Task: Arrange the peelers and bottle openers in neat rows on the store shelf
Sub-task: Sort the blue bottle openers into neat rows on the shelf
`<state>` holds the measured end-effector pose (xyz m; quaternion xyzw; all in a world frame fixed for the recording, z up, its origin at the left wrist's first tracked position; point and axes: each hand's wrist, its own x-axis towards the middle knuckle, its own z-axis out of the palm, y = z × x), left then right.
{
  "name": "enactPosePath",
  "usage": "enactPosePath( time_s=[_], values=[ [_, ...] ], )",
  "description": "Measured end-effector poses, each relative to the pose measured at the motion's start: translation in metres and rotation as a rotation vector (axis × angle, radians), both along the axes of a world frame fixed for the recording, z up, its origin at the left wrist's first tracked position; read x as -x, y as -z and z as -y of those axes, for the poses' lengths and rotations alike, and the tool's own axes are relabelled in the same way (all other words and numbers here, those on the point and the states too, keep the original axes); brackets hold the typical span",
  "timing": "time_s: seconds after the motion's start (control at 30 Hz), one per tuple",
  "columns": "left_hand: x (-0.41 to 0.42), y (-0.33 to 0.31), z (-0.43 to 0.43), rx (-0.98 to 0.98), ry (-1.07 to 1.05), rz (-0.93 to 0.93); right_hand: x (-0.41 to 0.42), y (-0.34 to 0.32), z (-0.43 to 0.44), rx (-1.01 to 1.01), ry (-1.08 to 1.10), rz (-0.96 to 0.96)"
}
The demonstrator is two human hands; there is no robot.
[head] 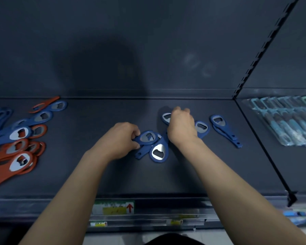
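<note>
Blue bottle openers [158, 151]: flat plastic teardrops with steel-lined mouths, loosely overlapped mid-shelf [95, 174]. Left hand [119, 138] pinches one opener by its handle; right hand [181, 127] curls over another (likely squaring both into a row). Unsorted orange-and-blue heap [19, 138] lies well to the left.

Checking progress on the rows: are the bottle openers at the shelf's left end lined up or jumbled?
Jumbled. The red and blue bottle openers overlap one another at differing angles, colours mixed, in no row.
</note>
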<state>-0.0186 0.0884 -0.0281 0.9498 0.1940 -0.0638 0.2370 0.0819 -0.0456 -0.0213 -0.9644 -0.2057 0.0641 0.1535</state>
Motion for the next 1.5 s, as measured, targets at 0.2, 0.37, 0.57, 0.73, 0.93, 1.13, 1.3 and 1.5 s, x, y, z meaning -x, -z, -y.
enactPosePath(
  time_s=[0.2,0.37,0.57,0.73,0.93,1.13,1.3,1.5],
  values=[
    [-0.001,-0.003,0.008,0.007,-0.113,0.084,-0.004,0.0,0.004,0.017,0.009,-0.026],
    [-0.009,-0.012,0.03,0.045,-0.206,0.234,-0.01,-0.004,0.014,-0.031,0.008,-0.018],
    [-0.037,-0.025,0.078,0.156,-0.207,0.347,-0.033,-0.016,0.065,-0.094,0.209,0.025],
    [-0.067,-0.015,0.124,0.223,-0.169,0.318,-0.045,-0.009,0.113,-0.097,0.338,0.012],
    [-0.083,0.005,0.144,0.127,-0.199,0.303,-0.048,0.007,0.129,-0.088,0.303,0.018],
    [-0.082,0.015,0.152,0.022,-0.197,0.261,-0.05,0.014,0.136,-0.092,0.222,0.05],
    [-0.074,0.013,0.156,-0.119,-0.167,0.165,-0.046,0.015,0.139,-0.042,0.247,-0.006],
    [-0.077,0.017,0.163,-0.18,-0.183,0.209,-0.042,0.017,0.143,-0.02,0.249,0.04]
  ],
)
